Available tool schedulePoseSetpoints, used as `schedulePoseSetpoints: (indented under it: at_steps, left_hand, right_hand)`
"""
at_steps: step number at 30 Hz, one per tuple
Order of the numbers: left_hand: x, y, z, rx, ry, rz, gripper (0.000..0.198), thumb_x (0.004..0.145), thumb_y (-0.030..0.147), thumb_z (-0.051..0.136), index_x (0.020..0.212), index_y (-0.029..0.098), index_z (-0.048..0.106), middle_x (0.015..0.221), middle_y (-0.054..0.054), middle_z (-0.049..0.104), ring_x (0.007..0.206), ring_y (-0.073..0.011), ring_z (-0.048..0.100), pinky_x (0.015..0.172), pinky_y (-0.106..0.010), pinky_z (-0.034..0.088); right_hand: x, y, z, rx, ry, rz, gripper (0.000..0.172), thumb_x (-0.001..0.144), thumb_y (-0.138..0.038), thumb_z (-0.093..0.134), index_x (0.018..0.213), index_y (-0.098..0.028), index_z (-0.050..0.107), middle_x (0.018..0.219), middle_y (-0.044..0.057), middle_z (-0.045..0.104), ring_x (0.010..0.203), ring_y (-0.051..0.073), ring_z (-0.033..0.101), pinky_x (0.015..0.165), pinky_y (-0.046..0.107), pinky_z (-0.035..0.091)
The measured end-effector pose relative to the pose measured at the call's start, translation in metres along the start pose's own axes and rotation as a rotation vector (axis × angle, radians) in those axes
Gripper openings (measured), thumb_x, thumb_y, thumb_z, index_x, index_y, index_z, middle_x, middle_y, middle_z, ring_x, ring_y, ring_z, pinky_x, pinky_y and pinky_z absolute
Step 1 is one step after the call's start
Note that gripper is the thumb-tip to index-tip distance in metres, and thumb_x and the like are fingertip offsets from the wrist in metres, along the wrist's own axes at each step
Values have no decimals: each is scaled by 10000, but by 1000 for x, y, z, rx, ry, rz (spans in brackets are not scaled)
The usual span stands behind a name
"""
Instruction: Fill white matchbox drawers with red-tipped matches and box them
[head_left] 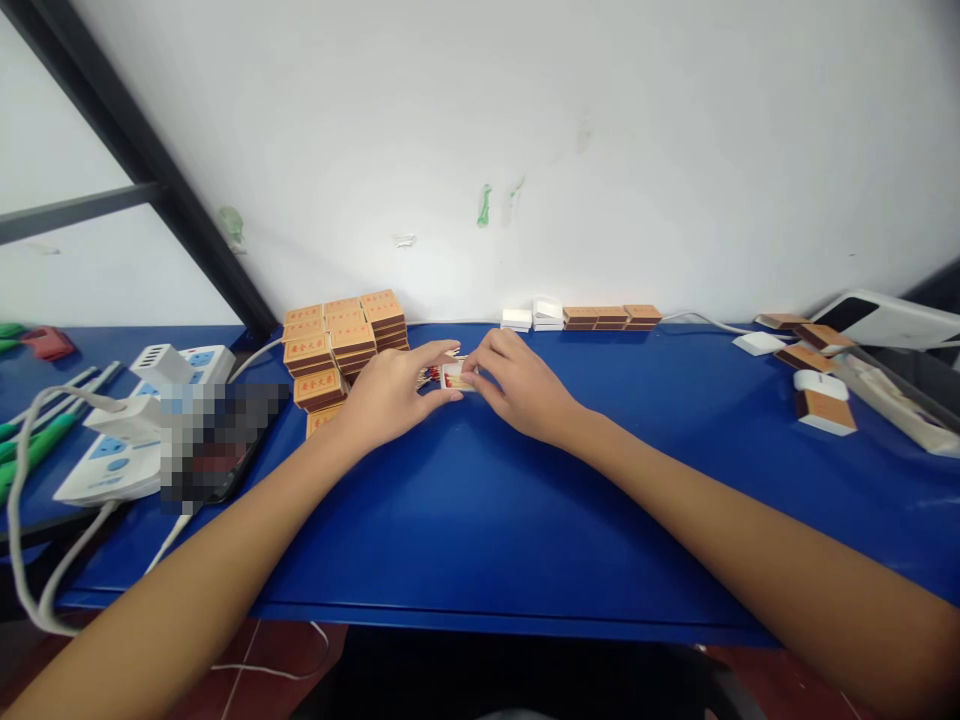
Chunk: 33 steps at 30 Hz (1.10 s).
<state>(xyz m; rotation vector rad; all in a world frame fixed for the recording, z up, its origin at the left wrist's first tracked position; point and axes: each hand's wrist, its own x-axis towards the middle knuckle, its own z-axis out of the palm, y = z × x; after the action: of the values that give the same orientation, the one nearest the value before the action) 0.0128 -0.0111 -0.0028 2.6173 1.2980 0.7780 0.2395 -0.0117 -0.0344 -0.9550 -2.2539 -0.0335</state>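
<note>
Both my hands meet at the far middle of the blue table (480, 500). My left hand (394, 395) and my right hand (521, 385) pinch a small open matchbox tray (454, 377) between their fingertips. Loose red-tipped matches (430, 376) lie just left of the tray, partly under my left fingers. A stack of orange matchboxes (341, 340) stands right behind my left hand.
White power strips and cables (142, 420) with a dark phone lie at the left. White trays (532, 317) and brown sleeves (611, 317) line the wall. More box parts (821, 400) and a white device (885, 320) sit at the right.
</note>
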Motion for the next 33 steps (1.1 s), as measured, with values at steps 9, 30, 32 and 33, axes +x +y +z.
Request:
schedulePoseSetpoints:
  at_steps: [9,30,32,33]
  left_hand:
    - [6,-8,-13,150,240,-169,509,893,366,828,1359,208,697,1239,-74,797,1103,-325,762,980,-436,567]
    - [4,-11,-6,238,56,-149,572,921,406,797,1445,233,642,1252,-73,793,1093,-355,757,952,-458,560]
    - [3,-10,-5,229,46,-141,574,914,403,803,1442,240,647,1262,-83,788,1114,-365,753,968,-473,557]
    - [2,-9,-4,209,44,-133,574,910,400,807,1440,248,648,1267,-80,787,1119,-362,753,974,-473,557]
  right_hand:
    - [2,19,16,8,-138,63,202,1049,-228,542,1152,-183,709,1068,123,624,1015,280,526,924,439,480]
    - [3,24,8,0,-134,106,117,1043,-266,602,967,-189,646,1022,104,626,982,269,523,908,423,460]
    - [3,22,2,8,-47,113,102,1043,-273,605,984,-195,635,1023,101,625,986,271,530,906,424,466]
    - [3,20,0,13,-12,115,97,1042,-277,609,988,-199,630,1019,99,623,989,272,533,903,424,468]
